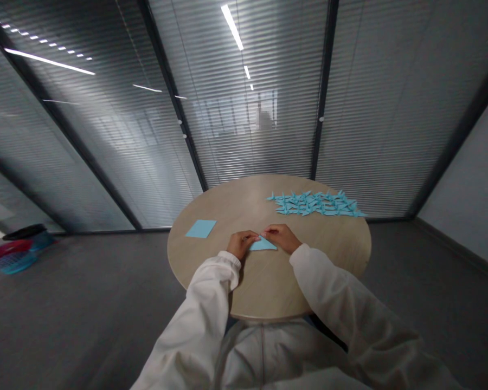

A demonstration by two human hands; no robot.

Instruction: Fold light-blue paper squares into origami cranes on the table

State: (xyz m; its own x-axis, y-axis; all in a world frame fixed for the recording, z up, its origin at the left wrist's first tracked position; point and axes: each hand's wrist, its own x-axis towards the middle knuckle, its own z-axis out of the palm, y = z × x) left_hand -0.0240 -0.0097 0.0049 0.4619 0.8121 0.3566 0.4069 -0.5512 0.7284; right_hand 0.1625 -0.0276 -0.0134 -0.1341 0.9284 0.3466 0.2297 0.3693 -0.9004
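A round, pale wood-grain tabletop (268, 287) fills the middle of the view, with both of the person's hands resting over its near half. The left hand (241, 244) and the right hand (280, 238) are narrowly closed and face each other, their fingertips (259, 235) meeting at the top corner of a light-blue folded paper triangle (262, 246). Together they pinch that corner, while the triangle's long edge lies flat on the tabletop near its centre and close to the person. White long sleeves (211, 287) cover both forearms and reach the edge of the tabletop.

Towards the left of the tabletop, just beyond the left hand, lies a flat rectangular sheet of light-blue paper (200, 228). Across the far side of the tabletop, well apart from the hands, spreads a dense cluster of small light-blue folded paper cranes (315, 204), lying close together and overlapping. Beyond the far edge of the tabletop stands a glass partition with grey slatted blinds (361, 135). Left of the tabletop, a red and blue plastic basket (12, 261) sits on the dark grey floor (106, 281).
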